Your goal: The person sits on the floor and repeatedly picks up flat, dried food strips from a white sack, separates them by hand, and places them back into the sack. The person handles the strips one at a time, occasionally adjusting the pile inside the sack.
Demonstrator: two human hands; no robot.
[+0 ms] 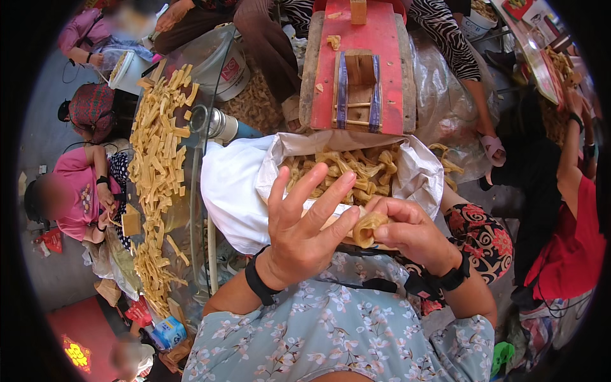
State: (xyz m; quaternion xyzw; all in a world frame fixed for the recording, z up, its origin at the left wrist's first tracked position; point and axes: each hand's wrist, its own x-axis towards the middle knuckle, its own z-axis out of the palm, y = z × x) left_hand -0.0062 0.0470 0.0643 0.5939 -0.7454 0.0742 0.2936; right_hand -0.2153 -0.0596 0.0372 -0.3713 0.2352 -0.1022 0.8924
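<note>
In front of my chest, my right hand [413, 231] pinches a curled, translucent yellowish piece [366, 230] between thumb and fingers. A round hollow shows at the end of this piece. My left hand [305, 224] is beside it with its fingers spread, palm turned down, holding nothing. Its thumb tip comes close to the curled piece; whether they touch I cannot tell. Beyond both hands, a white woven sack [420, 167] with its mouth rolled open holds many knotted yellowish pieces [355, 167]. A white cloth [234, 191] lies left of the sack.
A red-topped wooden bench [394, 95] with a wooden block frame [358, 112] stands beyond the sack. On the left, a glass table [191, 229] bears yellow strips [155, 138], a metal mug [212, 123] and a wooden block [130, 220]. Several people sit around.
</note>
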